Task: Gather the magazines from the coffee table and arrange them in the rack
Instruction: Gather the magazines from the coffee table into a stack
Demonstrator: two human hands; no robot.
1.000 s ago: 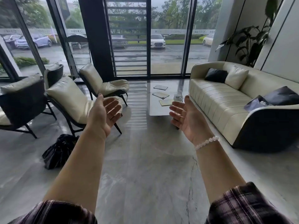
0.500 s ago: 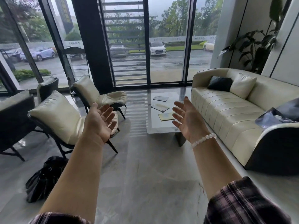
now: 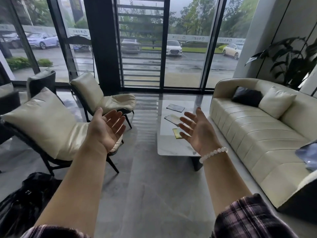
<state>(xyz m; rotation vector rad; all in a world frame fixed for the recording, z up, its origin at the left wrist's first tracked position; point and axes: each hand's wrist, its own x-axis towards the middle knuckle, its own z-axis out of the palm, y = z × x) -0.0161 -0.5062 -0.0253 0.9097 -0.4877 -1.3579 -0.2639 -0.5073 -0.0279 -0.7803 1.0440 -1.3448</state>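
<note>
A glossy white coffee table (image 3: 173,148) stands ahead, right of centre. Three magazines lie flat on it in a row: a grey one (image 3: 175,107) farthest, a pale one (image 3: 172,118) in the middle, a yellowish one (image 3: 177,133) nearest, partly hidden by my fingers. My left hand (image 3: 106,128) is raised palm up, fingers spread, holding nothing, in front of a lounge chair. My right hand (image 3: 197,133), palm up with a bead bracelet at the wrist, hovers before the table's near right part, holding nothing. A tall wire stand (image 3: 80,57) is by the window at back left.
A cream sofa (image 3: 257,133) with dark and white cushions runs along the right. Two cream lounge chairs (image 3: 51,124) (image 3: 103,98) stand on the left, with a black bag (image 3: 25,200) on the floor at lower left. A potted plant (image 3: 291,60) stands behind the sofa.
The view has come closer to the coffee table, which now looks larger. Both hands stay raised, palms up and empty; my right hand now overlaps the nearest magazine.
</note>
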